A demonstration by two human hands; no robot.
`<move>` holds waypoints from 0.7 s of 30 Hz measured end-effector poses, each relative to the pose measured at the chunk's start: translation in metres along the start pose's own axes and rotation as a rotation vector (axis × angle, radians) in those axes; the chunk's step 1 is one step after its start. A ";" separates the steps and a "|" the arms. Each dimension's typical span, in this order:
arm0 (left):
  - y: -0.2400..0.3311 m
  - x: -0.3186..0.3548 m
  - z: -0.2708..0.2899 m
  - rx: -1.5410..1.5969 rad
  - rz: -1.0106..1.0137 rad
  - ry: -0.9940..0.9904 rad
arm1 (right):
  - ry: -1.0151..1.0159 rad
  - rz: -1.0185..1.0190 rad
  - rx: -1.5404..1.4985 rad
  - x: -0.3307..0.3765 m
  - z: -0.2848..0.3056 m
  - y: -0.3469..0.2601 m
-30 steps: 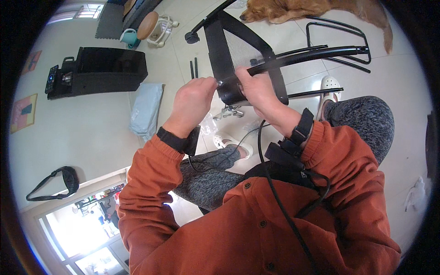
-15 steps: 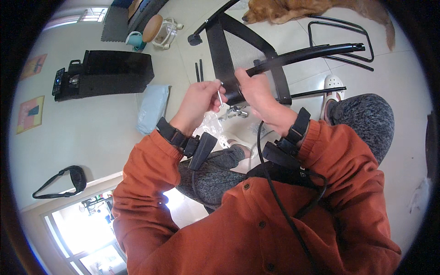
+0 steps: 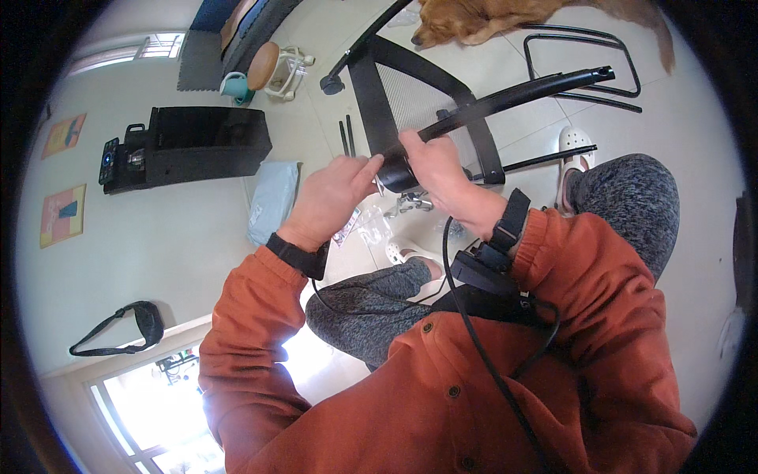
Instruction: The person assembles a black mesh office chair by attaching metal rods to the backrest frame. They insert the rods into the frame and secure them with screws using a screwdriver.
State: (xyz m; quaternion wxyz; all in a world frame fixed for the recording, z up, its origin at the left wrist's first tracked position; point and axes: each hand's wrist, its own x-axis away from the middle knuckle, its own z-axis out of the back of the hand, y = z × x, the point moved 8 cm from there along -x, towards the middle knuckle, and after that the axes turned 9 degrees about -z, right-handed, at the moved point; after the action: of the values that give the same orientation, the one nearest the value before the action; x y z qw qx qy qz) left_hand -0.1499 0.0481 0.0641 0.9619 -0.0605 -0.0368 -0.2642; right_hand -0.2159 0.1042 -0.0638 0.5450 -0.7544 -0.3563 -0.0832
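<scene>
My right hand [image 3: 439, 167] is wrapped round the lower end of a thick black metal tube [image 3: 525, 99], which slants up to the right. At that end, the closed fingers of my left hand [image 3: 335, 196] pinch a thin silver metal rod [image 3: 380, 186]. Its tip shows below the fingers beside the tube's end; the rest is hidden, and I cannot tell whether it is a bolt or a key. Behind the tube lies a black chair frame with a mesh back [image 3: 410, 93] and a caster [image 3: 332, 84]. Several loose metal fittings [image 3: 412, 203] rest below my hands.
A dog [image 3: 466, 22] lies at the far edge beside a bent black tube frame [image 3: 580, 39]. Two thin black rods [image 3: 347, 136] and a pale plastic package [image 3: 273, 201] lie to the left, near a black box-shaped appliance [image 3: 209, 142]. A cable [image 3: 466, 316] runs down from my right wrist.
My left hand has come in against the tube's lower end with the rod, which stood more exposed before. The tube's far end has shifted slightly left, and the view has moved a little.
</scene>
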 end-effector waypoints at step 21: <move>-0.080 0.007 -0.051 1.054 0.993 0.166 | -0.045 -0.076 -0.054 -0.003 -0.005 0.010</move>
State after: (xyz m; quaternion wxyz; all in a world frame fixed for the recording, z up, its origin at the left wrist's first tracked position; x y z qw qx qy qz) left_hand -0.1824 -0.0304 0.0217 0.8692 0.4217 -0.0542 0.2524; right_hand -0.2110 0.0972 -0.0710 0.5126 -0.7565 -0.3944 -0.0965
